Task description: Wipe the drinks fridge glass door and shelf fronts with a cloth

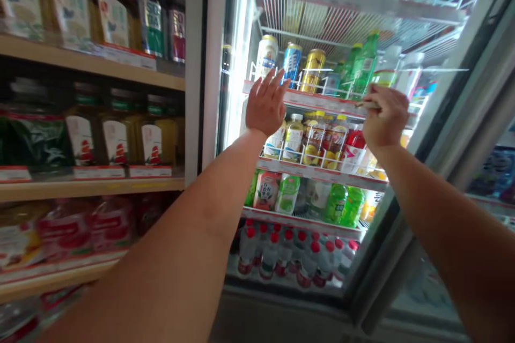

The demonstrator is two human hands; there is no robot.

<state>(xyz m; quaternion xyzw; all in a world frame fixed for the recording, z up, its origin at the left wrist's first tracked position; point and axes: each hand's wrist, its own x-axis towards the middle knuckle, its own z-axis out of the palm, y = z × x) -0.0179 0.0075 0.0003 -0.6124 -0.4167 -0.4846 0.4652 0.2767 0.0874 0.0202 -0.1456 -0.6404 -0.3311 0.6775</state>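
Note:
My left hand (pixel 265 102) reaches forward with its fingers stretched out and slightly apart, holding nothing. It is in front of a fridge shelf edge, near a white can (pixel 267 53), a blue can (pixel 292 60) and a gold can (pixel 313 71). To the right, my right hand (pixel 388 115) is closed in a pinch. A small, thin, brownish thing (pixel 367 104) sticks out between its fingers; its kind is unclear. Close behind that hand stand green bottles (pixel 365 64) on the same shelf. Whether either hand touches the shelf cannot be told.
The lit fridge has several wire-fronted shelves, with bottled drinks (pixel 293 136), green bottles (pixel 337 203) and red-capped bottles (pixel 273 252) lower down. A wooden shelf unit (pixel 92 69) with bottles stands left. A grey door frame (pixel 434 171) slants along the right.

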